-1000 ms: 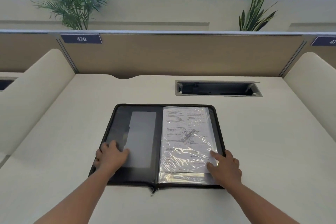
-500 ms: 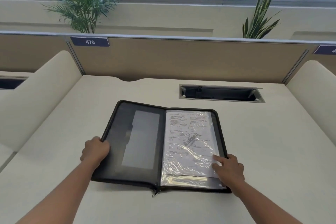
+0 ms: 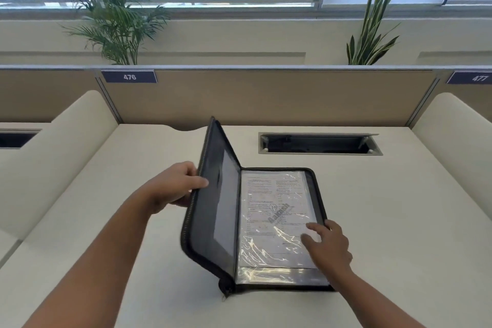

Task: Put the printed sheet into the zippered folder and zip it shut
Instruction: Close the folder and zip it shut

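Black fabric zippered folder (image 3: 213,210) sits in the middle of a cream desk (image 3: 399,221), half open like a book. Its right half lies flat on the desk, and the left cover is tilted up steeply, nearly on edge, with the zipper teeth running along its outer rim. The zipper pull (image 3: 225,291) hangs at the near end of the spine, so the thing isn't zipped at all yet.

The left hand (image 3: 175,189) is clamped on the outer edge of that raised cover — thumb on the inside face, fingers wrapped behind it.

The printed sheet (image 3: 274,210) is already in the right half, tucked under a shiny, wrinkled clear plastic sleeve (image 3: 266,255) that catches a lot of glare. There's a grey diagonal watermark across the text; the print itself is too small to read.

The right hand (image 3: 328,245) rests loosely, fingers spread, on the near right corner of the sleeve — pressing flat, not gripping anything.

Behind the folder there's an open cable hatch (image 3: 319,144) set into the desk, then a tan partition (image 3: 266,96) with a "476" label (image 3: 129,77), and two plants above it.
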`<move>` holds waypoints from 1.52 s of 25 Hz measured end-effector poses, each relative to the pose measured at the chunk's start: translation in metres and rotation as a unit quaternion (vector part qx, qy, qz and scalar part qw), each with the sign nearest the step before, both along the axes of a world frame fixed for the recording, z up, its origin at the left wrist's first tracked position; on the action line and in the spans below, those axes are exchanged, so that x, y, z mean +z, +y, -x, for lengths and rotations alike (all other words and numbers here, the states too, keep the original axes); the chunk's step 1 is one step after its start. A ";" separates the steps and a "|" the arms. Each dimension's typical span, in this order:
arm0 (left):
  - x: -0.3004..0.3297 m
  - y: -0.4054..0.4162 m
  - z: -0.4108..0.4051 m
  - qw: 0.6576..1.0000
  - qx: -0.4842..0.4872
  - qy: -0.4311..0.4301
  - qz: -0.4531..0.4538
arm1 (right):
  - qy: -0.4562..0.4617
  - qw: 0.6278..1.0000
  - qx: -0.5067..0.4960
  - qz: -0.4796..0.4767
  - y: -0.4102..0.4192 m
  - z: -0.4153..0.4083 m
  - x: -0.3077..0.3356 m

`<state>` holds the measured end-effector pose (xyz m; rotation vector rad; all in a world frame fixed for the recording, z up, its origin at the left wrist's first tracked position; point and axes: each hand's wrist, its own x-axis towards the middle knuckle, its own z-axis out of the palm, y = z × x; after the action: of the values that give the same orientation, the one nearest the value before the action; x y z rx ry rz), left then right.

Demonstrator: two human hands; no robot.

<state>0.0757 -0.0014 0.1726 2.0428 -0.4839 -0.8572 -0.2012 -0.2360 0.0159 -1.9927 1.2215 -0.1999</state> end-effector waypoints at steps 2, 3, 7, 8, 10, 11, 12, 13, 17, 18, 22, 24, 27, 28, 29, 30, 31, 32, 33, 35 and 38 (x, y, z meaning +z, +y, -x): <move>0.005 -0.026 0.024 0.999 -0.034 0.010 0.034 | -0.145 0.986 0.042 -0.064 0.013 -0.011 0.023; 0.005 -0.038 0.036 0.998 -0.045 0.017 0.046 | -0.204 0.968 0.067 -0.129 0.019 -0.015 0.037; -0.015 -0.075 0.075 0.995 -0.088 -0.002 0.055 | -0.305 0.913 0.110 -0.247 0.026 -0.022 0.081; -0.023 -0.082 0.083 0.994 -0.099 -0.002 0.056 | -0.324 0.905 0.112 -0.251 0.023 -0.022 0.086; -0.046 -0.089 0.094 0.991 -0.129 -0.005 0.047 | -0.352 0.893 0.113 -0.254 0.013 -0.016 0.089; -0.059 -0.090 0.097 0.989 -0.146 -0.020 0.035 | -0.355 0.892 0.111 -0.259 0.007 -0.012 0.089; -0.073 -0.089 0.099 0.986 -0.161 -0.039 0.019 | -0.348 0.893 0.106 -0.266 -0.001 -0.006 0.087; -0.086 -0.085 0.099 0.983 -0.172 -0.056 0.004 | -0.334 0.897 0.095 -0.273 -0.009 -0.001 0.084; -0.137 -0.064 0.098 0.969 -0.196 -0.123 -0.085 | -0.227 0.946 0.000 -0.231 -0.040 0.022 0.054; -0.148 -0.058 0.099 0.962 -0.201 -0.143 -0.113 | -0.201 0.956 -0.019 -0.212 -0.046 0.027 0.043; -0.173 -0.038 0.102 0.968 -0.180 -0.118 -0.129 | -0.113 0.980 -0.047 -0.158 -0.052 0.046 -0.002; -0.178 -0.031 0.105 0.964 -0.194 -0.125 -0.132 | -0.056 0.990 -0.029 -0.128 -0.047 0.053 -0.021; -0.180 -0.025 0.107 0.965 -0.197 -0.122 -0.125 | 0.020 0.998 0.022 -0.046 -0.041 0.055 -0.042; -0.181 -0.022 0.107 0.968 -0.193 -0.110 -0.118 | 0.030 0.999 0.035 -0.020 -0.040 0.054 -0.045; -0.181 -0.018 0.108 0.971 -0.188 -0.097 -0.111 | 0.034 0.998 0.043 -0.004 -0.041 0.053 -0.047; -0.181 -0.014 0.108 0.974 -0.184 -0.084 -0.106 | 0.036 0.998 0.047 0.002 -0.041 0.053 -0.049; -0.180 -0.009 0.107 0.975 -0.183 -0.068 -0.102 | 0.036 0.998 0.047 0.001 -0.041 0.052 -0.050; -0.180 -0.004 0.107 0.977 -0.183 -0.050 -0.099 | 0.035 0.998 0.044 -0.003 -0.042 0.052 -0.052; -0.179 0.001 0.107 0.978 -0.181 -0.031 -0.094 | 0.035 0.999 0.040 -0.005 -0.041 0.052 -0.054; -0.177 0.007 0.106 0.980 -0.179 -0.007 -0.088 | 0.046 0.999 0.027 0.006 -0.038 0.051 -0.050; -0.173 0.013 0.108 0.970 -0.218 -0.018 -0.103 | 0.050 0.981 0.038 0.182 -0.016 0.049 -0.037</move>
<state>-0.0322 0.0116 -0.0004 2.1789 -0.9205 -1.1704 -0.2499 -0.2516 -0.0209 -2.3854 1.2369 -0.3064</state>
